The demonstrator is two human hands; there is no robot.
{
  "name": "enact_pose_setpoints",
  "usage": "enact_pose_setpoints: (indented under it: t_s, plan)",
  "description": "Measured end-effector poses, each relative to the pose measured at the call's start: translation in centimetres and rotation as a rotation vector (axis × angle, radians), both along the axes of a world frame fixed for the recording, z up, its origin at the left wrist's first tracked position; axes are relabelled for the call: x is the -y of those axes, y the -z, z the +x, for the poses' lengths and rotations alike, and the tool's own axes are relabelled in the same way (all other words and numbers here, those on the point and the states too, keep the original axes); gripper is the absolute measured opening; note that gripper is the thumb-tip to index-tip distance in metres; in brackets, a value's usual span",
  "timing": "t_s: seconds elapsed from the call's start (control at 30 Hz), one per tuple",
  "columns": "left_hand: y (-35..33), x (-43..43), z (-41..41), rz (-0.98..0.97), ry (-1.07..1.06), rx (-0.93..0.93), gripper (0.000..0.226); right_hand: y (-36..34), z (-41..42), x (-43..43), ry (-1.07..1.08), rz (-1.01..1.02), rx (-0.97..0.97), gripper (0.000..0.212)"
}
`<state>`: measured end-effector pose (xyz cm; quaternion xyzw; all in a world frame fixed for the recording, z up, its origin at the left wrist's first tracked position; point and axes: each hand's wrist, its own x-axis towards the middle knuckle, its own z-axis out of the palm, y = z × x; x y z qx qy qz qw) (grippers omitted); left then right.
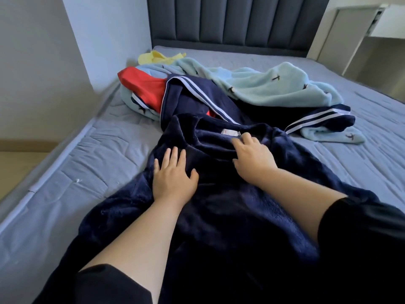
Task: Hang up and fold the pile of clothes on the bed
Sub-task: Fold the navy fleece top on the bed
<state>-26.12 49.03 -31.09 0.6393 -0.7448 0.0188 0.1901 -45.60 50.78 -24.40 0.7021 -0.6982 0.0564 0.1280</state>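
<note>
**Two hands on a navy top (230,205)**

It lies spread on the bed (65,172). The left hand (173,174) lies flat on it. The right hand (252,156) sits at its collar, fingers bent, beside the label (230,132). The pile (263,84) lies behind.
</note>
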Motion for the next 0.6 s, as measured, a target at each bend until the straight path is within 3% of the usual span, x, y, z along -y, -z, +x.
enact_pose_setpoints:
  t_s: [0.1, 0.2, 0.33, 0.43, 0.53, 0.6]
  plan:
    - [0.0, 0.1, 0.0, -0.006, -0.003, -0.004, 0.067, -0.8, -0.3, 1.6, 0.037, 0.169, -0.113, 0.028]
    - [-0.1, 0.0, -0.1, -0.012, -0.006, -0.018, 0.067, -1.4, -1.5, 2.4, 0.083, 0.022, -0.147, 0.03]
    - [0.0, 0.0, 0.0, -0.024, -0.006, -0.016, 0.066, -0.5, -4.1, 3.1, 0.175, -0.13, -0.022, 0.042]
    - [0.0, 0.0, 0.0, -0.026, -0.004, -0.013, 0.066, -0.2, -7.3, 3.5, 0.36, -0.198, 0.206, 0.047]
    - [0.0, -0.1, 0.0, -0.027, 0.001, -0.026, 0.062, -1.3, -10.2, 4.6, 0.525, -0.022, 0.757, 0.062]
    - [0.0, 0.1, 0.1, -0.045, -0.01, -0.051, 0.056, -1.6, -11.4, 5.3, 0.584, 0.067, 0.998, 0.064]
